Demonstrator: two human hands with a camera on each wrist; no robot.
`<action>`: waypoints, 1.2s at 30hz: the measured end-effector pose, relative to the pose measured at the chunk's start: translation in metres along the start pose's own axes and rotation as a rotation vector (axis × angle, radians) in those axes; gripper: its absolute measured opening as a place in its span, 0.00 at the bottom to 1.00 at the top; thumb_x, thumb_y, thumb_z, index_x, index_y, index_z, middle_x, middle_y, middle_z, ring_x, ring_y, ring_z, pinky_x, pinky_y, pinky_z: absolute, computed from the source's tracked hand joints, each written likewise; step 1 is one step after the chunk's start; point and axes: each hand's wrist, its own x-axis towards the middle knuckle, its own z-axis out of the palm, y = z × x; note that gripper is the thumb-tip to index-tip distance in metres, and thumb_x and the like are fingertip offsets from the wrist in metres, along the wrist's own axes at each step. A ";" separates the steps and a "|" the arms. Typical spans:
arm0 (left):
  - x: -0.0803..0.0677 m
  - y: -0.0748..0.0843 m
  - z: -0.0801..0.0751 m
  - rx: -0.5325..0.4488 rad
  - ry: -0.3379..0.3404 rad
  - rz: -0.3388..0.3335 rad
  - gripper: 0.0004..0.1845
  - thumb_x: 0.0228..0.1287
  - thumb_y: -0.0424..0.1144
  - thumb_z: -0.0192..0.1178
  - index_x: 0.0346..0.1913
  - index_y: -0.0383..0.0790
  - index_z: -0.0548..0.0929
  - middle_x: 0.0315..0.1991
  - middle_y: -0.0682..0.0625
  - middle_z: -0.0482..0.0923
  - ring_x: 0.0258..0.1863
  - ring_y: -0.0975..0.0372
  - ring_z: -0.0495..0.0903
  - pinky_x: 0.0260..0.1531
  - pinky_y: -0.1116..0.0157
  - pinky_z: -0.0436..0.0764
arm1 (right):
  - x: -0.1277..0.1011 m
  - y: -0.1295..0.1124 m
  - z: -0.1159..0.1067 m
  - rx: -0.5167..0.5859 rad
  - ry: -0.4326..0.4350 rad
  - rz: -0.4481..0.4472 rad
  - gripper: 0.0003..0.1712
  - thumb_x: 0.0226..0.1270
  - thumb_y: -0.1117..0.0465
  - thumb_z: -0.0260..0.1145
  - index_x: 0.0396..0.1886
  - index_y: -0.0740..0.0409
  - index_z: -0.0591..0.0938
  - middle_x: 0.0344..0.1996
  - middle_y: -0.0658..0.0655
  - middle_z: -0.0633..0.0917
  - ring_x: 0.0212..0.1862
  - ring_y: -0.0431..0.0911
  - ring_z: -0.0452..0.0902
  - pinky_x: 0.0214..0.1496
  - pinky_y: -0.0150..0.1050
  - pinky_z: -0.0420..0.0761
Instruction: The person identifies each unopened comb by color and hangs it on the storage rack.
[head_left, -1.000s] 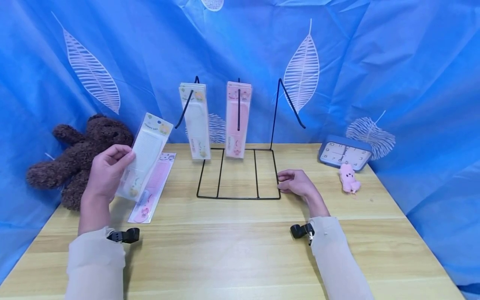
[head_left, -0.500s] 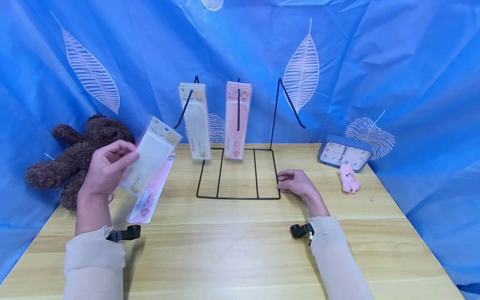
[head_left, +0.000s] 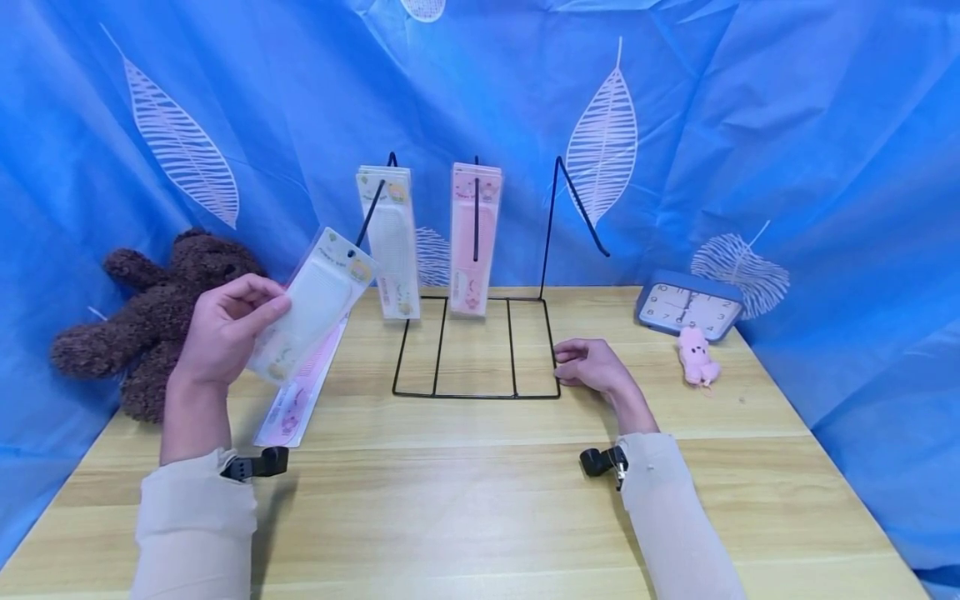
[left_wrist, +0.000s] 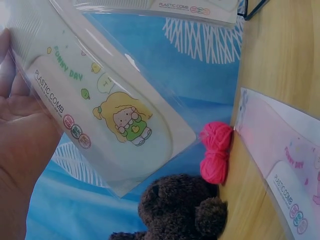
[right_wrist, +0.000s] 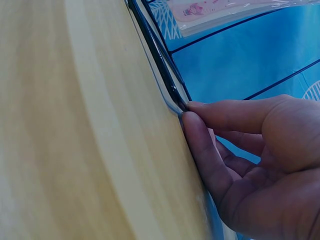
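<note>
My left hand [head_left: 225,333] pinches a pale green packaged plastic comb [head_left: 315,296] at its left edge, tilted with its top to the upper right. The hole in its card is right at the tip of the black wire rack's [head_left: 476,396] left hook. Behind it on that hook hang pale green packaged combs [head_left: 395,250]; pink packaged combs [head_left: 475,242] hang from the middle hook. The right hook [head_left: 583,208] bears nothing. Thumb and fingers of my right hand [head_left: 596,367] pinch the right side of the rack's base, seen closely in the right wrist view.
A pink packaged comb [head_left: 300,400] lies on the table [head_left: 480,517], partly under the held one. At left sits a brown teddy bear [head_left: 161,317], with bright pink yarn [left_wrist: 216,152] near it. A blue clock [head_left: 690,307] and small pink plush [head_left: 697,357] stand at right.
The left hand has brought the pale green packaged comb rightward to the left hook's tip, tilting it further over. My right hand stays at the rack's base.
</note>
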 end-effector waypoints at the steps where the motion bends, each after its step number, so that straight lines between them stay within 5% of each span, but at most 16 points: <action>1: 0.000 -0.001 0.000 0.011 0.008 -0.003 0.03 0.68 0.20 0.59 0.39 0.20 0.81 0.32 0.45 0.85 0.35 0.59 0.83 0.37 0.67 0.79 | 0.000 0.000 0.000 0.000 0.000 0.001 0.33 0.61 0.76 0.68 0.67 0.71 0.73 0.55 0.67 0.77 0.47 0.51 0.82 0.49 0.39 0.84; 12: 0.006 -0.015 0.009 0.066 0.042 -0.048 0.03 0.67 0.23 0.63 0.41 0.25 0.84 0.34 0.50 0.84 0.35 0.62 0.79 0.40 0.70 0.78 | 0.001 0.001 -0.001 -0.001 0.001 0.001 0.33 0.61 0.76 0.69 0.67 0.71 0.73 0.55 0.67 0.77 0.46 0.50 0.82 0.49 0.39 0.85; 23: 0.024 -0.034 0.034 0.334 0.145 -0.095 0.10 0.69 0.35 0.67 0.44 0.28 0.85 0.32 0.56 0.82 0.32 0.64 0.78 0.34 0.71 0.78 | 0.000 0.000 0.000 0.010 0.007 0.006 0.33 0.60 0.77 0.69 0.66 0.71 0.73 0.54 0.67 0.78 0.45 0.49 0.82 0.49 0.39 0.85; 36: 0.049 -0.050 0.054 0.157 0.204 -0.173 0.11 0.67 0.29 0.67 0.46 0.23 0.83 0.30 0.56 0.84 0.31 0.65 0.82 0.33 0.70 0.83 | 0.001 0.000 0.001 0.023 -0.011 0.004 0.32 0.61 0.77 0.68 0.67 0.73 0.72 0.55 0.68 0.77 0.45 0.49 0.82 0.48 0.39 0.85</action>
